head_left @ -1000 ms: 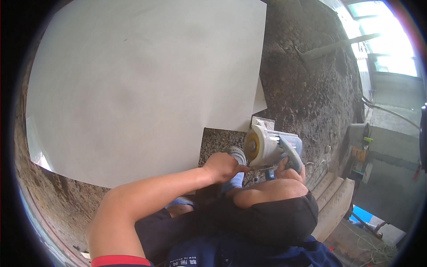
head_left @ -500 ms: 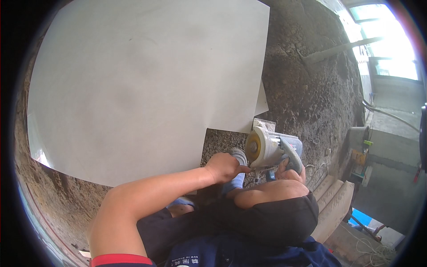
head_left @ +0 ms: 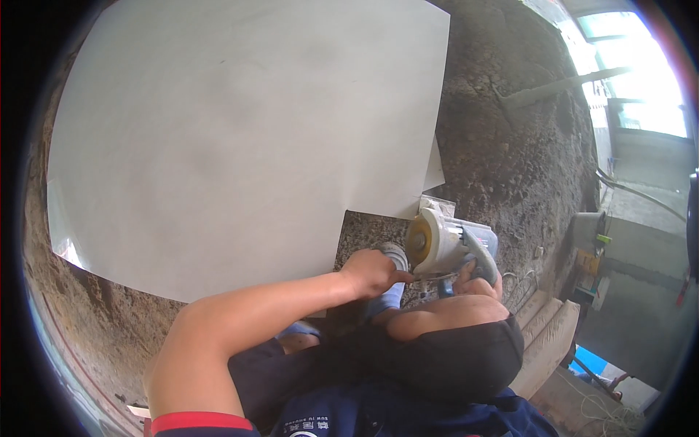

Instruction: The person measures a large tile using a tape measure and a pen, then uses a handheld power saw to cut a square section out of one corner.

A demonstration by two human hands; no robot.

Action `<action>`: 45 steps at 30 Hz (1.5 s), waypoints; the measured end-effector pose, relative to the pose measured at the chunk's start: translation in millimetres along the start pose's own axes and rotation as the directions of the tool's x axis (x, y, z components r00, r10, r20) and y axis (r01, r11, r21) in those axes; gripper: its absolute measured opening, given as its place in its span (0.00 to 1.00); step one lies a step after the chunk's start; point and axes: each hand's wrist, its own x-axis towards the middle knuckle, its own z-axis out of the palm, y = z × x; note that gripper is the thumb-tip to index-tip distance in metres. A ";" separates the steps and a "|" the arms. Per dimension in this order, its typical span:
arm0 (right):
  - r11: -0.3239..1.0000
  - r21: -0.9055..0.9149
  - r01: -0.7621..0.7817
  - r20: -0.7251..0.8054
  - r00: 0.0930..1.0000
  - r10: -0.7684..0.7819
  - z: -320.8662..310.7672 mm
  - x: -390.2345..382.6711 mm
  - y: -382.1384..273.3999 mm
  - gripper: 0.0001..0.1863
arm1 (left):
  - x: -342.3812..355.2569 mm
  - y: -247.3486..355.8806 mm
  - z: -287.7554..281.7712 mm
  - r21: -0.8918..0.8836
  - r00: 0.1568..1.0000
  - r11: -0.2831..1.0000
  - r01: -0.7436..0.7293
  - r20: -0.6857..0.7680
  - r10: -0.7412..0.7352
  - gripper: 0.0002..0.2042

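Note:
My right hand [head_left: 478, 282] grips the handle of a handheld circular cutter [head_left: 451, 244], a dusty grey-blue and white tool with a yellowish round disc on its left side. The cutter is held beside my bent knee. My left hand [head_left: 370, 274] is curled in front of the cutter, one finger reaching to its lower front edge. Whatever its fingers may hold is hidden. Just beyond both hands lies a large pale tile slab [head_left: 240, 138] with a rectangular notch cut from its near right corner. My shoe [head_left: 395, 255] shows by the notch.
Rough, dusty ground [head_left: 510, 138] runs along the slab's right side. A small light offcut [head_left: 435, 171] juts from under its right edge. Long pale pieces [head_left: 550, 335] are stacked right of my knee. A bucket [head_left: 587, 229] stands farther right, with loose cord [head_left: 611, 415] at lower right.
The whole view has shifted slightly, so the slab and cutter sit a little farther right in the picture. Both hands keep nearly the same pose at the cutter.

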 end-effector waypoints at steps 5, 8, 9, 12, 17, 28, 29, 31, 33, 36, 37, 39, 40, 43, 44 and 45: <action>0.666 0.430 -0.609 0.286 0.792 0.539 -11.5 19.0 -42.7 0.08 | -4.8 -2.3 -1.2 -0.006 1.000 1.000 0.002 -0.027 -0.002 0.33; 0.658 0.396 -0.641 0.324 0.768 0.553 -13.6 21.1 -49.9 0.07 | -3.7 -1.5 -1.4 0.007 1.000 1.000 -0.006 -0.018 0.006 0.33; 0.637 0.405 -0.656 0.324 0.754 0.571 -14.0 21.6 -53.8 0.06 | -3.0 -1.3 -0.3 0.005 1.000 1.000 -0.007 -0.017 0.008 0.33; 0.557 0.453 -0.696 0.411 0.717 0.563 -14.3 22.7 -61.8 0.07 | -4.5 -6.1 3.8 0.010 0.999 1.000 -0.004 -0.035 0.005 0.33; 0.541 0.476 -0.693 0.497 0.720 0.485 -20.4 21.4 -52.8 0.14 | -5.9 -0.7 -4.0 -0.008 1.000 1.000 -0.004 -0.018 0.003 0.33; 0.517 0.498 -0.696 0.480 0.718 0.504 -17.4 23.2 -71.4 0.14 | -11.6 0.3 -6.1 -0.033 0.998 0.999 0.003 -0.063 -0.005 0.31; 0.518 0.497 -0.696 0.480 0.718 0.505 -17.4 22.7 -71.8 0.14 | -11.3 1.0 -6.4 -0.034 0.998 0.999 0.000 -0.064 -0.002 0.31; 0.498 0.540 -0.678 0.470 0.734 0.490 -16.2 21.9 -74.1 0.13 | -10.8 0.3 -5.5 -0.027 0.998 1.000 -0.002 -0.066 0.000 0.31; 0.499 0.531 -0.684 0.464 0.728 0.504 -14.8 22.0 -75.3 0.13 | -11.1 -0.7 -4.7 -0.019 0.998 1.000 -0.001 -0.068 0.000 0.31; 0.501 0.532 -0.682 0.457 0.730 0.508 -14.4 22.2 -77.0 0.13 | -13.7 1.3 -8.8 -0.018 0.998 1.000 0.005 -0.059 -0.006 0.31; 0.503 0.540 -0.674 0.458 0.737 0.497 -15.1 22.3 -76.5 0.12 | -14.2 2.4 -9.8 -0.029 0.998 1.000 0.005 -0.063 -0.006 0.32; 0.500 0.546 -0.672 0.474 0.740 0.477 -16.9 23.0 -73.7 0.12 | -13.7 3.4 -10.7 -0.041 0.998 0.999 0.003 -0.068 -0.005 0.32; 0.492 0.554 -0.671 0.493 0.741 0.456 -16.5 23.1 -73.5 0.11 | -13.5 3.2 -11.7 -0.035 0.999 0.999 0.020 -0.045 -0.022 0.32; 0.494 0.547 -0.676 0.476 0.736 0.481 -14.5 22.9 -79.5 0.11 | -14.0 1.7 -11.2 -0.022 0.999 0.999 0.035 -0.022 -0.035 0.33; 0.493 0.547 -0.677 0.477 0.736 0.480 -14.4 22.8 -78.6 0.11 | -13.9 0.8 -10.2 -0.016 0.999 0.999 0.031 -0.024 -0.031 0.33; 0.523 0.521 -0.674 0.475 0.738 0.479 -14.6 22.8 -76.6 0.11 | -14.2 -0.1 -9.0 -0.017 0.999 0.999 0.033 -0.024 -0.033 0.33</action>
